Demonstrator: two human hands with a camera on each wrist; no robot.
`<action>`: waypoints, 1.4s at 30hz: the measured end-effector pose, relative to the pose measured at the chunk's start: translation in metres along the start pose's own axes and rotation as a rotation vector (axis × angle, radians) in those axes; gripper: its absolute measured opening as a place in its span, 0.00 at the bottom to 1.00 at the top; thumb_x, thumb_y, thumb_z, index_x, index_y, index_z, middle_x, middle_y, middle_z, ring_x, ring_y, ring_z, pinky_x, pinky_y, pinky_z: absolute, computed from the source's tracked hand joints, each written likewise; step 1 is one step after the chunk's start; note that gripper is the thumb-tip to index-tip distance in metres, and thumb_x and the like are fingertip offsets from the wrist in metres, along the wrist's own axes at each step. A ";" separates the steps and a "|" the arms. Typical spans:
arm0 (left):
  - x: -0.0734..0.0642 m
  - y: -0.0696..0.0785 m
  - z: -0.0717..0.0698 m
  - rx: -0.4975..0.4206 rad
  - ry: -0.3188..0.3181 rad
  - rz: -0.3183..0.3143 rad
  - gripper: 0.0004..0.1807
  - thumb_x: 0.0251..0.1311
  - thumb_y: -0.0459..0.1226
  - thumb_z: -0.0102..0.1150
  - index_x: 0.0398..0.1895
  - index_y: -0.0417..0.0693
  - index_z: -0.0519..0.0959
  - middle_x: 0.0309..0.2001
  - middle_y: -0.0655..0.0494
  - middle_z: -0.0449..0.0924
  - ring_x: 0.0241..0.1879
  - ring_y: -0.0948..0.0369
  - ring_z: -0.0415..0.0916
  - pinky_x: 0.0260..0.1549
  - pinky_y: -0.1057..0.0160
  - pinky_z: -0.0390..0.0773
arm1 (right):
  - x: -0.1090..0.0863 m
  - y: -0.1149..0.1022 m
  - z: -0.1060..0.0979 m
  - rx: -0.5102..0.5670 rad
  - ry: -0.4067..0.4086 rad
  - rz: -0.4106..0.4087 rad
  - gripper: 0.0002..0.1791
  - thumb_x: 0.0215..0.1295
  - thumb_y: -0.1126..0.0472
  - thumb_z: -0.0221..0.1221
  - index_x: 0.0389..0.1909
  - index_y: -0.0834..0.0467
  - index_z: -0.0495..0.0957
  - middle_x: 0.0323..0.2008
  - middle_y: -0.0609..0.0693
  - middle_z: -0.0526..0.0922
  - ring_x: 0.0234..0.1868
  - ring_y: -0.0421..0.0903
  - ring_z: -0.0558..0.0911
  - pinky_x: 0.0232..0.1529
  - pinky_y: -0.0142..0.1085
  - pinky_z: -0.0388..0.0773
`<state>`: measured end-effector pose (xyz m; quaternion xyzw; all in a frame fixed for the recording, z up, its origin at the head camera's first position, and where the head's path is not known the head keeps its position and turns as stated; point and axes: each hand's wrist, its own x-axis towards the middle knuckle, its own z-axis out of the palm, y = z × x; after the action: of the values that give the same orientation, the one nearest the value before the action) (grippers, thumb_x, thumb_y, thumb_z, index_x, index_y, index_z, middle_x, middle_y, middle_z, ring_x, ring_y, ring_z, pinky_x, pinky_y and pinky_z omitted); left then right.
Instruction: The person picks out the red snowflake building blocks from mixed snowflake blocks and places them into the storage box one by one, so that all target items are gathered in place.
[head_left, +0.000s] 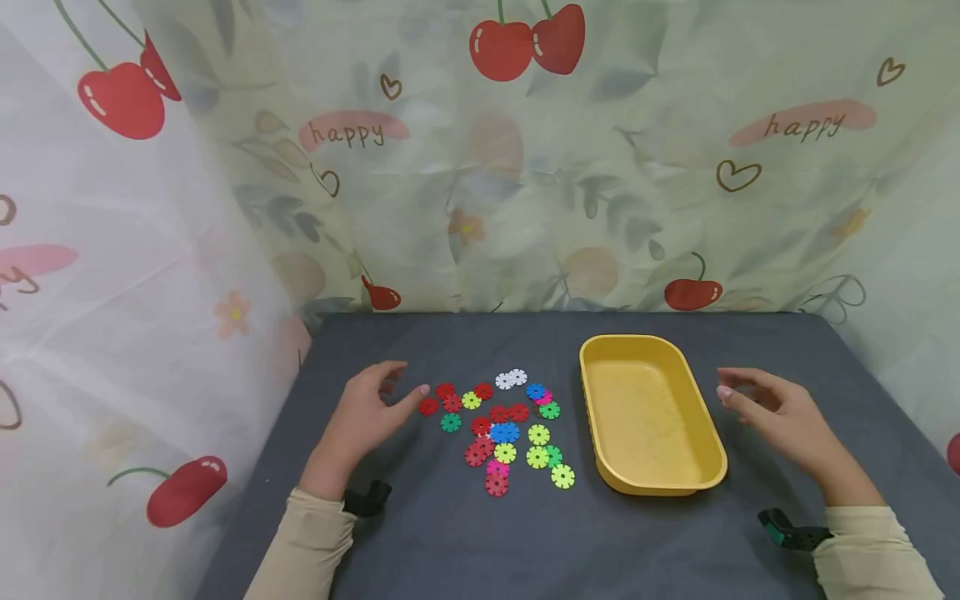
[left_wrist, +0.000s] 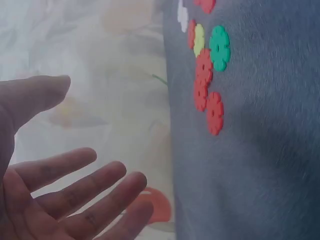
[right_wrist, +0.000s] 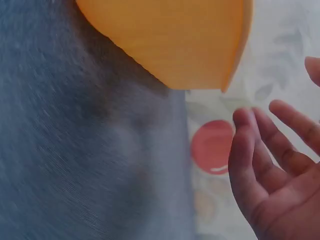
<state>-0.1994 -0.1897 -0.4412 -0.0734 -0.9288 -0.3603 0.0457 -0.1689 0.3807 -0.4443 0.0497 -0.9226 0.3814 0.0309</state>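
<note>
Several flat, notched plastic discs lie loose on the dark cloth, among them a blue disc [head_left: 505, 432], a yellow disc [head_left: 562, 477], a white disc [head_left: 505, 381] and a green disc [left_wrist: 219, 48]. Some overlap. My left hand [head_left: 375, 412] hovers left of them, fingers spread and holding nothing; a red disc [head_left: 428, 407] is nearest to it. To the right of the discs stands a yellow tray [head_left: 718, 471] with nothing in it. Past its right side, my right hand [head_left: 776, 412] is held in the air, fingers loosely bent, apart from the tray.
A dark grey cloth [head_left: 420, 533] covers the table. Printed curtains with cherries hang behind it and at the left. Each wrist wears a black strap, such as the right strap [head_left: 795, 533].
</note>
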 end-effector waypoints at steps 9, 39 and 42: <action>0.005 -0.019 0.005 -0.202 -0.042 0.012 0.24 0.72 0.46 0.67 0.68 0.49 0.79 0.63 0.42 0.82 0.58 0.46 0.84 0.57 0.43 0.84 | 0.001 0.043 0.008 0.738 -0.170 0.131 0.17 0.84 0.58 0.53 0.67 0.48 0.80 0.52 0.38 0.87 0.47 0.38 0.88 0.42 0.39 0.89; 0.020 -0.049 0.037 -0.346 -0.097 -0.153 0.25 0.66 0.33 0.70 0.66 0.40 0.80 0.59 0.39 0.83 0.53 0.47 0.85 0.54 0.48 0.84 | 0.013 0.061 0.034 1.102 -0.437 0.061 0.25 0.86 0.70 0.40 0.68 0.49 0.79 0.58 0.46 0.88 0.56 0.42 0.89 0.52 0.40 0.88; 0.014 -0.050 0.042 -0.303 -0.093 -0.142 0.26 0.63 0.34 0.73 0.64 0.40 0.81 0.56 0.39 0.84 0.50 0.49 0.84 0.53 0.48 0.83 | 0.012 0.064 0.036 1.095 -0.453 0.068 0.25 0.86 0.71 0.40 0.67 0.48 0.79 0.59 0.46 0.88 0.56 0.42 0.89 0.52 0.41 0.88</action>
<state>-0.2232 -0.1963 -0.5032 -0.0304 -0.8679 -0.4947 -0.0346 -0.1887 0.3993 -0.5129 0.1089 -0.5763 0.7825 -0.2090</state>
